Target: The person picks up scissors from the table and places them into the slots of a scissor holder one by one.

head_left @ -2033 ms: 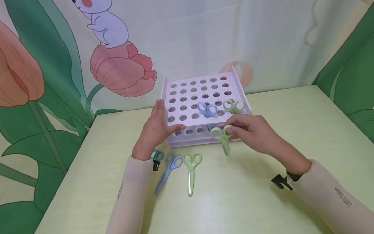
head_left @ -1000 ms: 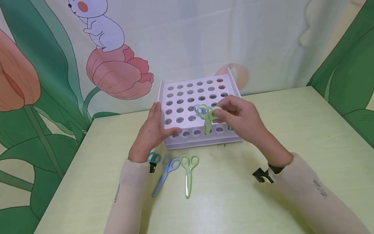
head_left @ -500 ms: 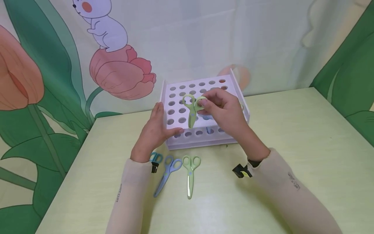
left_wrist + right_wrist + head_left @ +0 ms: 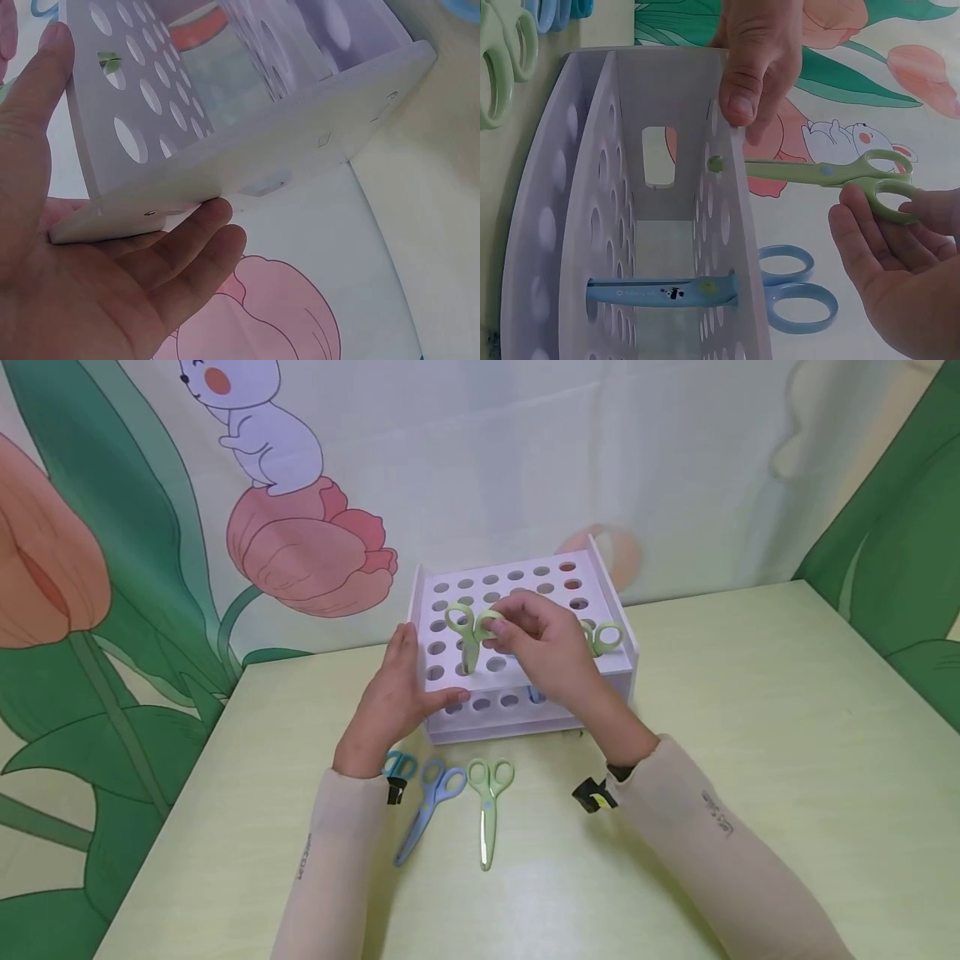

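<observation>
My right hand (image 4: 551, 647) pinches one handle loop of light-green scissors (image 4: 469, 639), blades downward. In the right wrist view, their tip pokes through a hole in the upper board of a white rack (image 4: 510, 731) full of round holes. My left hand (image 4: 382, 710) holds the rack's left side, thumb over the top front edge and fingers along the outer wall. Blue scissors (image 4: 667, 293) pass through holes in both boards, handles above. Another green pair (image 4: 602, 640) stands in the rack farther right, partly hidden by my right hand in the head view.
On the table in front of the rack lie blue scissors (image 4: 425, 810), green scissors (image 4: 488, 814) and a teal pair (image 4: 401, 765) partly behind my left wrist. A printed curtain (image 4: 480, 468) hangs right behind the rack.
My right hand has carried the green scissors from the rack's front right, up and leftward over the top board, and the tip has entered a hole. My left hand stays on the rack.
</observation>
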`<state>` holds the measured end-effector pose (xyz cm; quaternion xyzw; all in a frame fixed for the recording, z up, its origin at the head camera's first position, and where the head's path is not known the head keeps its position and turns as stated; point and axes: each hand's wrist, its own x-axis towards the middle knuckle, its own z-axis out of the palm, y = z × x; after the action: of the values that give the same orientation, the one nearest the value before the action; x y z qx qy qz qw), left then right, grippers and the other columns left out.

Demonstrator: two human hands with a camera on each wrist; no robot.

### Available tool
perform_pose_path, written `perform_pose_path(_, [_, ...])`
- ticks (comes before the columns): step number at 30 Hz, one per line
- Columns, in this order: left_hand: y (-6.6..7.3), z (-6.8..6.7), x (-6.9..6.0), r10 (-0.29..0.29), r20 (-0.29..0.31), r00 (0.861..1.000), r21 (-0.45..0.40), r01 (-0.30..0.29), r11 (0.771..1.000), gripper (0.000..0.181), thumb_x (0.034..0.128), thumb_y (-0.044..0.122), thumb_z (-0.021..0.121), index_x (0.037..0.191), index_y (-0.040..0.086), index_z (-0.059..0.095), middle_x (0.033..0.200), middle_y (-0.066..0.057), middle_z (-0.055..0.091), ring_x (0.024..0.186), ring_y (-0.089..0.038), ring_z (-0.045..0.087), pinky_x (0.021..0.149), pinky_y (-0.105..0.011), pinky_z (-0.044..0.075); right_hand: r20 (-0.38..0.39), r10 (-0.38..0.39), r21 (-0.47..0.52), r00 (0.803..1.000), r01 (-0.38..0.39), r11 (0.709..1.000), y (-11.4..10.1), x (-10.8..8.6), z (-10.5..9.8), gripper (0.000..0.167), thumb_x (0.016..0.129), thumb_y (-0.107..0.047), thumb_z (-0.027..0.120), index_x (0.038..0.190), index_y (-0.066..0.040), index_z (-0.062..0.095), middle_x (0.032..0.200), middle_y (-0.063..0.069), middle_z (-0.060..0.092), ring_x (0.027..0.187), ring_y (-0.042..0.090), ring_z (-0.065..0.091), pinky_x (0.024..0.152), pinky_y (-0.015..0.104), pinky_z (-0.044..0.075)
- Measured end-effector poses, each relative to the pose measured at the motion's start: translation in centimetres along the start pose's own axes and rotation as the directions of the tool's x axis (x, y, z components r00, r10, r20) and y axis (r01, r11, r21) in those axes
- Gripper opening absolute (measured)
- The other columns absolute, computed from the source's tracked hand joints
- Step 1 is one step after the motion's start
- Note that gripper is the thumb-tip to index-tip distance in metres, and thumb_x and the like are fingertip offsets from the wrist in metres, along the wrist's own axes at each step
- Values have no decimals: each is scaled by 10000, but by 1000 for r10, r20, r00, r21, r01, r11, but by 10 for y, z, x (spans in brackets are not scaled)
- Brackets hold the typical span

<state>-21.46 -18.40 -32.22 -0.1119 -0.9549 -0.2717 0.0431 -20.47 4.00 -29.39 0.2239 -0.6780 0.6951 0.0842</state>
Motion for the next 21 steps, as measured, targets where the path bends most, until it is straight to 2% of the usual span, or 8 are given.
perform_pose_path(6, [-1, 0, -1, -1, 2, 1000, 1, 1, 1000, 1171, 800, 433, 862, 1599, 27, 108, 1591, -112, 196, 1129, -294, 490, 936, -432, 466, -3, 26, -76, 1000, -26, 997, 4, -1, 3, 118, 979, -88, 677, 1081, -29, 675, 980, 94, 741, 886, 296, 718, 790, 361, 580])
perform_pose_path(12, [-3, 1, -1, -2, 1, 1000, 0, 2, 1000, 1177, 802, 444, 857, 1601, 22, 102, 1607, -116, 181, 1140, -302, 487, 946, -436, 468, -7, 42, -152, 999, -42, 987, 8, -3, 6, 127, 975, -124, 691, 1083, -56, 693, 904, 72, 740, 794, 359, 687, 673, 335, 566])
perform_pose_path(21, [-4, 1, -1, 6, -8, 1000, -4, -6, 1000, 1163, 802, 431, 861, 1596, 20, 118, 1591, -120, 205, 1110, -290, 499, 919, -430, 477, -9, 69, -216, 998, -69, 974, 12, -4, 10, 183, 983, -146, 685, 1153, -78, 688, 914, 29, 738, 643, 269, 645, 571, 281, 513])
